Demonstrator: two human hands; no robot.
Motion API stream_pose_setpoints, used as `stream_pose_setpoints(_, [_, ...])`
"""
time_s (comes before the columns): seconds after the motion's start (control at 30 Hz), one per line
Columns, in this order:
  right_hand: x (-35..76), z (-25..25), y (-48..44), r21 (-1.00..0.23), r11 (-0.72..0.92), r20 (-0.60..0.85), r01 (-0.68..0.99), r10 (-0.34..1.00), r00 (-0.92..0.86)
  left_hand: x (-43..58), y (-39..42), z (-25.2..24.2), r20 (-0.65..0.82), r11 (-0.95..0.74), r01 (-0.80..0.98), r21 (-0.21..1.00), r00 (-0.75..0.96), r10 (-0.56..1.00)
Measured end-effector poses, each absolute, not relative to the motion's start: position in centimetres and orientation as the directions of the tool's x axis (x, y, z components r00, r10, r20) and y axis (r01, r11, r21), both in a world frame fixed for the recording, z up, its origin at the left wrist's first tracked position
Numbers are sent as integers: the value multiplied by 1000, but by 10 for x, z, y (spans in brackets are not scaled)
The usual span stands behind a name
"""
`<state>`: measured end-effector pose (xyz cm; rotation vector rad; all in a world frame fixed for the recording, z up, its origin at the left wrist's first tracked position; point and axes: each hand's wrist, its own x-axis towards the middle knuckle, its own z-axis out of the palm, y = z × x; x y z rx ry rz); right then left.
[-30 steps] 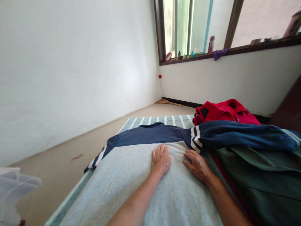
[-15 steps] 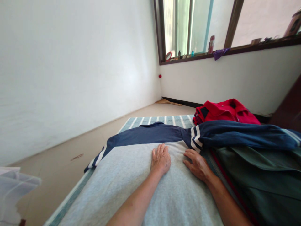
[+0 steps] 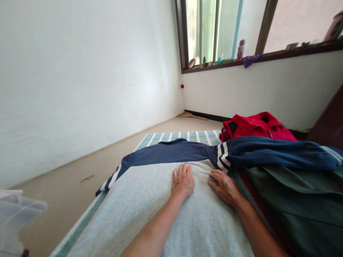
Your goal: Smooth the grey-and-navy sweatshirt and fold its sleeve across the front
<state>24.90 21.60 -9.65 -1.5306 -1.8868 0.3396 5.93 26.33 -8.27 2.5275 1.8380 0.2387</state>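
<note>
A grey and navy long-sleeved jacket (image 3: 139, 192) lies spread out, its collar at the far end and white stripes on both sleeves. My left hand (image 3: 183, 180) rests flat on the grey part, just below the navy yoke, fingers stretched out. To its right, my right hand (image 3: 225, 186) lies on the grey cloth near the base of the right sleeve, fingers apart and slightly bent. Neither hand grasps the fabric. The right sleeve (image 3: 273, 151) stretches out to the right, over a dark green garment (image 3: 302, 203); the left sleeve hangs toward the bed's left edge.
The jacket lies on a striped blue-green sheet (image 3: 182, 136). Folded red clothing (image 3: 257, 126) sits at the far right. White translucent material (image 3: 18, 217) stands at lower left above the tiled floor (image 3: 72, 185). Bottles and a small mirror (image 3: 192, 64) line the windowsill.
</note>
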Motion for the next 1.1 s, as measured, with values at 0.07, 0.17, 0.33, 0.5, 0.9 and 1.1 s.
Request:
stream_pose_setpoints(0.07, [249, -96, 216, -585, 284, 338, 760, 937, -89, 59, 263, -82, 113, -311, 945, 97, 300, 947])
stream_pose_setpoints(0.17, [249, -97, 216, -588, 284, 338, 758, 937, -89, 59, 263, -82, 115, -309, 946, 101, 297, 948])
stream_pose_setpoints(0.33, [250, -99, 217, -591, 272, 334, 759, 939, -76, 59, 264, -82, 121, -313, 945, 101, 300, 946])
stream_pose_setpoints(0.5, [249, -98, 216, -598, 270, 332, 754, 940, -74, 59, 263, -81, 119, -315, 944, 98, 303, 946])
stream_pose_setpoints(0.9, [250, -100, 218, -601, 277, 341, 750, 937, -73, 60, 263, -81, 131, -319, 942, 102, 305, 943])
stream_pose_setpoints(1.1, [250, -100, 217, -604, 278, 344, 747, 936, -71, 59, 264, -83, 138, -319, 942, 104, 304, 943])
